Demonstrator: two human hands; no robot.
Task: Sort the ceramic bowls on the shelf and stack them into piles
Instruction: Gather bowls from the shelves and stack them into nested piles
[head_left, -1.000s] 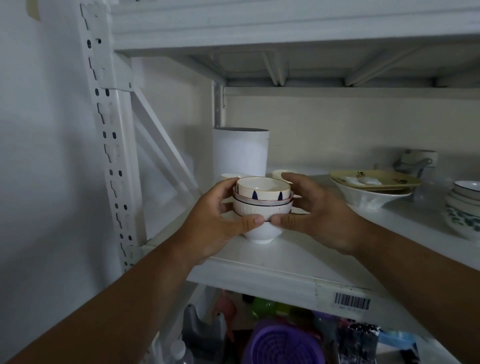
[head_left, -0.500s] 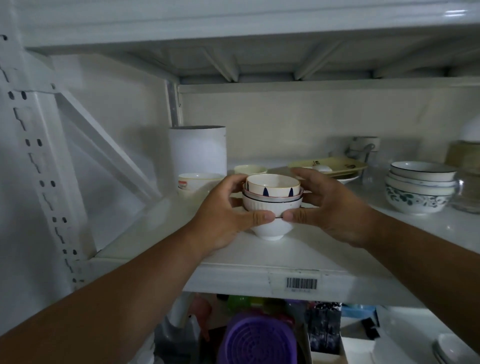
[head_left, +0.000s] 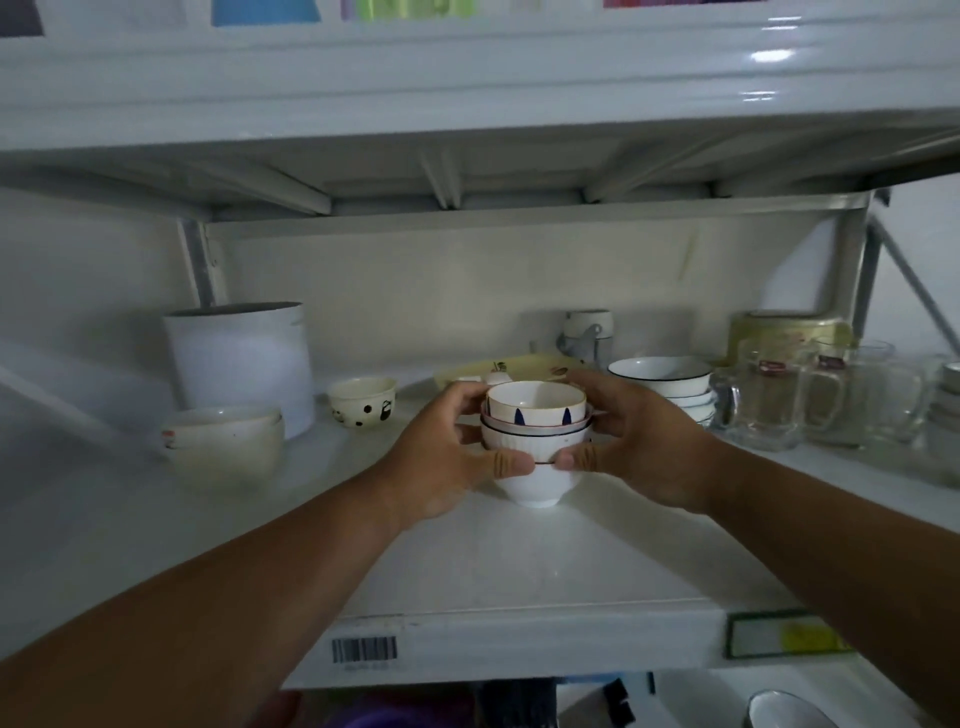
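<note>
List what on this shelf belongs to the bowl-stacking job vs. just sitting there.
Job:
- stack of small bowls, held by left hand and right hand
- spotted bowl
- cream bowl
- blue-rimmed bowl pile

Lying about:
- white canister
- glass mugs
- yellow plate
- small jar at the back

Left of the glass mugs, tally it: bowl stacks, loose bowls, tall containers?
Ceramic bowl stacks: 3 (mixed stack in left hand and right hand, cream stack, black-rimmed white stack)
Loose cream spotted bowl: 1
Tall white cylindrical container: 1
Total: 5
</note>
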